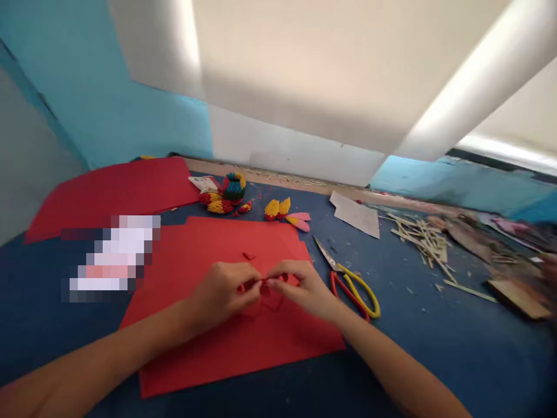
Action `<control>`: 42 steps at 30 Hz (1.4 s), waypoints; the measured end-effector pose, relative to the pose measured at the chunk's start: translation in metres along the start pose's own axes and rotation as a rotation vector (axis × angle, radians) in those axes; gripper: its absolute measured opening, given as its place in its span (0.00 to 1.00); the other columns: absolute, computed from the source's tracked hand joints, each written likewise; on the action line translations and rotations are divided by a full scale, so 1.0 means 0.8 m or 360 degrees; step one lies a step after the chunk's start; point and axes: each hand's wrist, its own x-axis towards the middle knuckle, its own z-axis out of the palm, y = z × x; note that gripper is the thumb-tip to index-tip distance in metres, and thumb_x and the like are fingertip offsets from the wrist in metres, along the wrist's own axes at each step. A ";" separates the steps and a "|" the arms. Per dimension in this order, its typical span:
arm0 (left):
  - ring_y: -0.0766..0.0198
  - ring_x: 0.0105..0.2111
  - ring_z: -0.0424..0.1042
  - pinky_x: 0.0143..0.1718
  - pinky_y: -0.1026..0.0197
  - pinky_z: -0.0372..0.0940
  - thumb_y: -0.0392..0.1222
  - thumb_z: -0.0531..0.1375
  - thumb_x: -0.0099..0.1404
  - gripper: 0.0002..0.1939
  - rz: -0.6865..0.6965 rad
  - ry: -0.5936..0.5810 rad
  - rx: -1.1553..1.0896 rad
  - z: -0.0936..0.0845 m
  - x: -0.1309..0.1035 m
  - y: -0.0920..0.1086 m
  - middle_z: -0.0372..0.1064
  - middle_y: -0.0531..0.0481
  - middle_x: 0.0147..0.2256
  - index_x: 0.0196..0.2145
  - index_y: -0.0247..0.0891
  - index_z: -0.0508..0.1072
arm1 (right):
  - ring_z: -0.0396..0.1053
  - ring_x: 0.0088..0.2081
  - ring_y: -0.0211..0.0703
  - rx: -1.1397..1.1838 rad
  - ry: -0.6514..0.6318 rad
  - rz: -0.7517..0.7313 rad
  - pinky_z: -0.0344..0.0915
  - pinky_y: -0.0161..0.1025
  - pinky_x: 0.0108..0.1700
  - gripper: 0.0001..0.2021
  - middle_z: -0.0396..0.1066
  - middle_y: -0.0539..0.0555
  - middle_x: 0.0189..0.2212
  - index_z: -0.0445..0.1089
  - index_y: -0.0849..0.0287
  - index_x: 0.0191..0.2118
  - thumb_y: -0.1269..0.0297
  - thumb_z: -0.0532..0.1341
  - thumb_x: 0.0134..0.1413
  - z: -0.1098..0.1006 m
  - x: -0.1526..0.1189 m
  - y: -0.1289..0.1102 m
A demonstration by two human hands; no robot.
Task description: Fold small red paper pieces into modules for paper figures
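Both of my hands meet over the large red paper sheet on the blue table. My left hand is closed in a pinch, thumb against fingers, on a small piece of red paper. From the other side my right hand pinches the same piece, its fingertips almost touching the left ones. The piece's exact shape is partly hidden by the fingers and blends into the sheet below. Just beyond the hands a small folded red paper bit lies on the sheet.
Scissors with red and yellow handles lie right of the sheet. Folded-paper pieces and yellow ones stand behind. More red paper lies far left, near a blurred-out patch. White paper and thin sticks lie right.
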 end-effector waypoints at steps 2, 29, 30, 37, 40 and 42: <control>0.69 0.21 0.67 0.23 0.66 0.54 0.35 0.54 0.63 0.10 0.0098 0.0048 0.0086 0.002 0.002 0.002 0.69 0.53 0.22 0.27 0.35 0.72 | 0.70 0.31 0.36 0.0018 -0.0021 0.0028 0.64 0.32 0.35 0.08 0.74 0.51 0.29 0.73 0.59 0.33 0.62 0.59 0.57 -0.003 -0.001 0.003; 0.67 0.21 0.66 0.22 0.67 0.54 0.38 0.53 0.56 0.12 -0.0752 -0.0403 -0.0575 0.009 0.011 0.009 0.69 0.52 0.19 0.20 0.33 0.72 | 0.64 0.28 0.37 -0.1810 0.0103 -0.1122 0.52 0.39 0.30 0.08 0.70 0.52 0.25 0.69 0.62 0.32 0.73 0.54 0.60 0.002 -0.007 -0.006; 0.66 0.22 0.67 0.23 0.67 0.55 0.37 0.53 0.56 0.12 -0.0795 -0.0422 -0.0659 0.009 0.011 0.009 0.69 0.51 0.19 0.20 0.33 0.72 | 0.64 0.28 0.37 -0.1826 0.0098 -0.1133 0.52 0.39 0.29 0.08 0.71 0.52 0.26 0.69 0.63 0.33 0.74 0.54 0.60 0.002 -0.007 -0.007; 0.65 0.24 0.68 0.28 0.66 0.60 0.37 0.54 0.53 0.10 -0.0889 -0.0206 -0.0778 0.007 0.016 0.008 0.70 0.51 0.20 0.20 0.33 0.72 | 0.67 0.30 0.38 -0.1439 0.0114 -0.0853 0.56 0.38 0.32 0.06 0.73 0.52 0.29 0.70 0.60 0.38 0.71 0.56 0.58 0.007 -0.006 -0.001; 0.65 0.24 0.68 0.27 0.66 0.59 0.39 0.54 0.55 0.11 -0.0858 -0.0143 -0.0735 0.005 0.016 0.009 0.70 0.51 0.20 0.21 0.34 0.73 | 0.69 0.32 0.38 -0.0957 0.0226 -0.0459 0.60 0.37 0.34 0.05 0.74 0.51 0.30 0.71 0.58 0.37 0.67 0.58 0.58 0.012 -0.005 0.005; 0.64 0.25 0.69 0.27 0.66 0.59 0.40 0.54 0.57 0.12 -0.0824 -0.0112 -0.0704 0.003 0.015 0.011 0.72 0.51 0.22 0.23 0.34 0.74 | 0.70 0.33 0.38 -0.0685 0.0287 -0.0232 0.62 0.36 0.36 0.05 0.74 0.51 0.30 0.71 0.58 0.35 0.65 0.59 0.57 0.014 -0.003 0.006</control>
